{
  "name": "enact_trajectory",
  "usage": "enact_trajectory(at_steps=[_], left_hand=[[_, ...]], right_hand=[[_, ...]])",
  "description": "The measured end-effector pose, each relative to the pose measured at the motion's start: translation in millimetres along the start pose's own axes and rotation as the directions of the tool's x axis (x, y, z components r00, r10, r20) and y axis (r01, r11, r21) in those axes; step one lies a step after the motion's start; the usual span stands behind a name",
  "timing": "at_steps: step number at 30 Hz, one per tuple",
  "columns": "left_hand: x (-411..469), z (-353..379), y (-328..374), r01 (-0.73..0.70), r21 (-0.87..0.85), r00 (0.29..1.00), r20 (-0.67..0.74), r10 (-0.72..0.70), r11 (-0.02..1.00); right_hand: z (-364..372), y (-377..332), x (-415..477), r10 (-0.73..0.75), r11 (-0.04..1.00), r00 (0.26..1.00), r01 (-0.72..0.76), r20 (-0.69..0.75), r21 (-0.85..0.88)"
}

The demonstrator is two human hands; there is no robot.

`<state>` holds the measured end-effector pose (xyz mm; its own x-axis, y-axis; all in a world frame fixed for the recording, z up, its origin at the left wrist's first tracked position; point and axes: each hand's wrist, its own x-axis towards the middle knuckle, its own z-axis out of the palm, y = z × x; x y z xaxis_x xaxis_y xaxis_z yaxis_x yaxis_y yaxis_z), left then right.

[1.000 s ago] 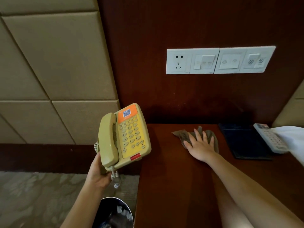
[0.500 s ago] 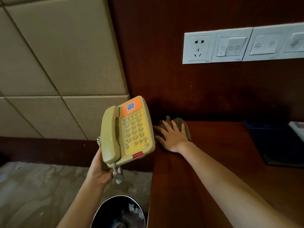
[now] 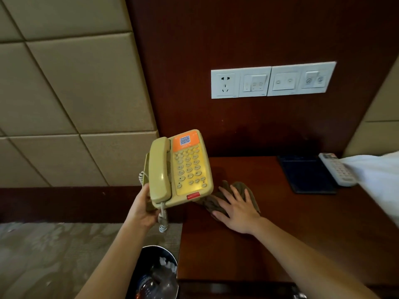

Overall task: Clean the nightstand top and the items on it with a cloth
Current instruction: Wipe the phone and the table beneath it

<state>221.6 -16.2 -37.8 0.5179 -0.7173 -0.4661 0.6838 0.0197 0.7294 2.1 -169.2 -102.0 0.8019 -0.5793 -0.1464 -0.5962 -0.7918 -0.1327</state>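
My left hand grips a beige corded telephone from below and holds it up in the air, just left of the dark wooden nightstand top. The handset sits in its cradle and the coiled cord hangs down by my wrist. My right hand lies flat with spread fingers on a brown cloth, pressing it onto the nightstand near its left edge, close beside the phone's lower corner.
A dark blue folder and a white remote control lie at the back right of the nightstand, beside white bedding. A socket and switch panel is on the wood wall. A black waste bin stands on the carpet.
My right hand has slid the cloth from the back of the top towards the left edge and then nearer to me. The phone stays lifted in my left hand.
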Motion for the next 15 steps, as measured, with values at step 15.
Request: enact_trajectory(at_steps=[15], left_hand=[[16.3,18.6,-30.5,0.067,0.046,0.997,0.027,-0.069,0.997]], right_hand=[[-24.1,78.8,-67.0,0.141,0.988,0.990,-0.143,-0.030,-0.061]])
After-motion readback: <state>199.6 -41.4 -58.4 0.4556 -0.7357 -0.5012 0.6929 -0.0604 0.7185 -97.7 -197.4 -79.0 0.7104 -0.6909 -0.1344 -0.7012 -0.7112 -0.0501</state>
